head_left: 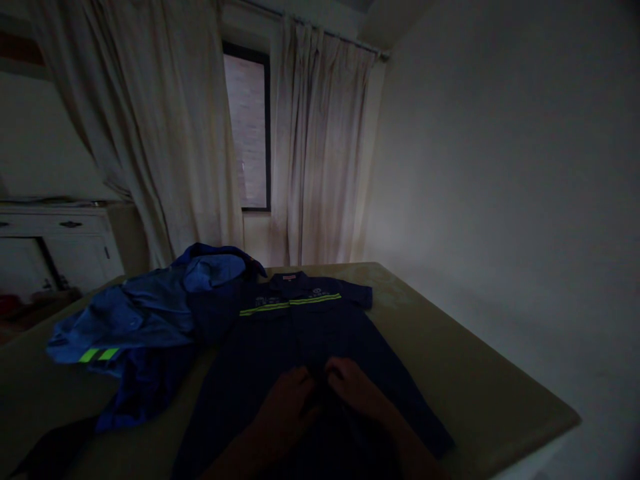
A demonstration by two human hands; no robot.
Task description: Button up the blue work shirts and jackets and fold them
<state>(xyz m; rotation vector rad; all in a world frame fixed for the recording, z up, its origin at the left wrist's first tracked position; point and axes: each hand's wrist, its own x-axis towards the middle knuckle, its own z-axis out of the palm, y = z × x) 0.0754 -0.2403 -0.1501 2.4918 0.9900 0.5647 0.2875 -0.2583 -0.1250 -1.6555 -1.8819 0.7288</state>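
A navy short-sleeved work shirt (310, 327) with yellow-green stripes across the chest is spread front up, its collar at the far end. Over the middle of its front, my left hand (293, 397) is closed with the fingers curled on the cloth. Close beside it on the right, my right hand (353, 387) is also closed, its fingertips pinching the dark cloth near the shirt's centre line. Deep shadow hides the exact spot between my fingers. The lower part of the shirt is lost in darkness near my forearms.
The shirt lies on an olive-coloured tabletop (480, 393). To the left, a heap of blue work clothes (140, 313) touches the shirt's side. A white wall (500, 167) stands along the right. Behind are curtains (320, 147), a window (250, 133) and a white cabinet (75, 240).
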